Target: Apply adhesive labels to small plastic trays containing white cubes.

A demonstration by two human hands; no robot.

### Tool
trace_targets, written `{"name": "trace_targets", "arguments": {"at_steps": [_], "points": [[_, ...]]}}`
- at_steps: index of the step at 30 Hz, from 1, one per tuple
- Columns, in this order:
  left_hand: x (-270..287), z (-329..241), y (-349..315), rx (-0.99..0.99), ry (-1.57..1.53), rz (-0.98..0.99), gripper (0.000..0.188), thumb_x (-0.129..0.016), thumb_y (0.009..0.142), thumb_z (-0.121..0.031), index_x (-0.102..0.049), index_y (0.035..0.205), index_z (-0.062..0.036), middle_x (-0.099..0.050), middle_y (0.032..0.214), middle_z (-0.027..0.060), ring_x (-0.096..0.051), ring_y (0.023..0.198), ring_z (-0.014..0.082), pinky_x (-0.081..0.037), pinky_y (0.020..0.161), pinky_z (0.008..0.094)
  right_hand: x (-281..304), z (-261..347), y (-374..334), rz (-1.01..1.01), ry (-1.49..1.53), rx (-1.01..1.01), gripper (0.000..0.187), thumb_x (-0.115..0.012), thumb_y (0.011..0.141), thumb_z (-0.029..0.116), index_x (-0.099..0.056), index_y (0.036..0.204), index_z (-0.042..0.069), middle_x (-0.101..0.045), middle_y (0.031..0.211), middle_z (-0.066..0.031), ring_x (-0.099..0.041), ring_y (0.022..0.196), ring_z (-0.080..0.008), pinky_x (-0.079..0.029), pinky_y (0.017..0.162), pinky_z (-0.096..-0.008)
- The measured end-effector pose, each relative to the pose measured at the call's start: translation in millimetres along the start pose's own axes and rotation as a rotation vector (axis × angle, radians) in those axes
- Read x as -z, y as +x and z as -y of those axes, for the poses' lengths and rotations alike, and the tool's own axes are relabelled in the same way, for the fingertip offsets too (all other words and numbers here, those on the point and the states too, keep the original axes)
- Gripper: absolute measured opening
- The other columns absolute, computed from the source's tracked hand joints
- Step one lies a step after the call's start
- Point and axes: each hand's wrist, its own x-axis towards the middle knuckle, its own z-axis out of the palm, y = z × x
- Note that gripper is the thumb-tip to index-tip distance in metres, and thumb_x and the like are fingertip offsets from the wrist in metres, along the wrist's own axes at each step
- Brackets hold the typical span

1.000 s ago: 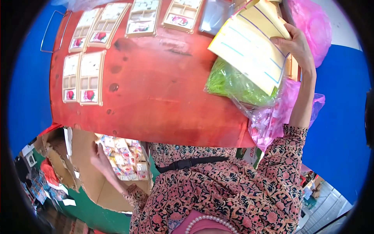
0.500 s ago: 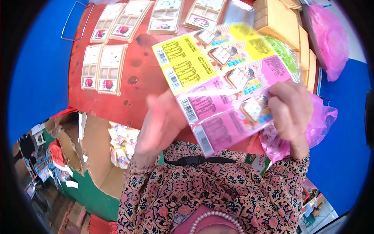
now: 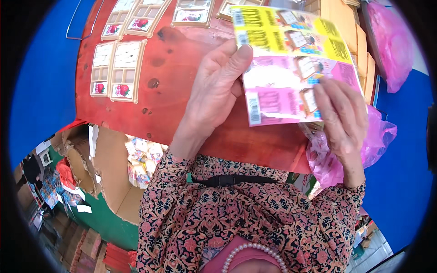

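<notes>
A glossy yellow and pink printed sheet (image 3: 273, 75), with barcodes and pictures of filled trays, is held up above the red table (image 3: 182, 107). My left hand (image 3: 216, 86) pinches its left edge, thumb on the front and the other fingers mostly behind. Over its right part curl the fingers of my right hand (image 3: 343, 109), gripping that side; the right thumb is hidden. To the left of my hands lie several beige compartment trays (image 3: 125, 73), each showing a strawberry card and white pieces. The sheet partly covers one tray at the far edge.
Stacked yellowish trays (image 3: 362, 50) stand at the far right, beside a pink plastic bag (image 3: 391, 48). A second, crumpled pink bag (image 3: 325, 161) lies near my right wrist. Below the table's left front edge, an open cardboard box (image 3: 114, 168) holds small packets (image 3: 141, 157).
The sheet has moved away from me and turned straighter. My left hand, blurred and open beside it before, has moved up and taken its left edge. My right hand remains at the right side.
</notes>
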Motion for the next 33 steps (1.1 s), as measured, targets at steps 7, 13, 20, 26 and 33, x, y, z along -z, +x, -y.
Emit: {"name": "trace_targets", "arguments": {"at_steps": [7,13,20,26,33], "points": [[-15,9,-15,0.171,0.041,0.049,0.035,-0.054,0.088,-0.014,-0.045,0.116,0.0045,-0.059,0.108,0.0139,-0.061,0.095,0.0186,-0.052,0.081,0.0325,-3,-4,-14,-0.020,-0.185,-0.103,0.031,-0.063,0.063,0.003,-0.066,0.094,-0.001,-0.063,0.097,-0.0097,-0.059,0.084,-0.0217,-0.046,0.069,-0.0287],[-7,28,-9,0.112,0.106,-0.038,0.029,-0.052,0.087,-0.004,-0.047,0.114,0.0053,-0.063,0.100,0.0124,-0.063,0.088,0.0161,-0.053,0.076,0.0280,-5,0,-5,0.236,0.383,-0.326,0.042,-0.066,0.071,0.019,-0.060,0.109,0.001,-0.056,0.111,-0.0119,-0.052,0.100,-0.0297,-0.041,0.086,-0.0388],[-30,20,-6,0.069,0.117,-0.071,0.035,-0.055,0.083,0.002,-0.046,0.117,0.0068,-0.062,0.101,0.0129,-0.061,0.089,0.0144,-0.052,0.077,0.0260,-23,3,11,-0.054,0.344,-0.200,0.043,-0.071,0.056,0.009,-0.063,0.097,0.000,-0.058,0.098,-0.0117,-0.055,0.088,-0.0274,-0.047,0.076,-0.0359],[-36,20,-12,-0.107,0.059,0.029,0.042,-0.059,0.079,0.008,-0.044,0.118,0.0101,-0.057,0.108,0.0178,-0.058,0.098,0.0196,-0.050,0.083,0.0278,-24,4,10,-0.058,0.414,-0.252,0.042,-0.068,0.063,0.004,-0.062,0.104,0.001,-0.057,0.100,-0.0127,-0.055,0.088,-0.0272,-0.047,0.075,-0.0343],[-33,32,-8,-0.186,0.174,-0.106,0.040,-0.060,0.078,0.008,-0.046,0.116,0.0095,-0.059,0.104,0.0164,-0.059,0.093,0.0178,-0.050,0.080,0.0253,-37,10,8,-0.074,0.366,-0.244,0.041,-0.068,0.064,0.005,-0.058,0.103,-0.005,-0.055,0.096,-0.0133,-0.054,0.087,-0.0282,-0.047,0.074,-0.0357]]}}
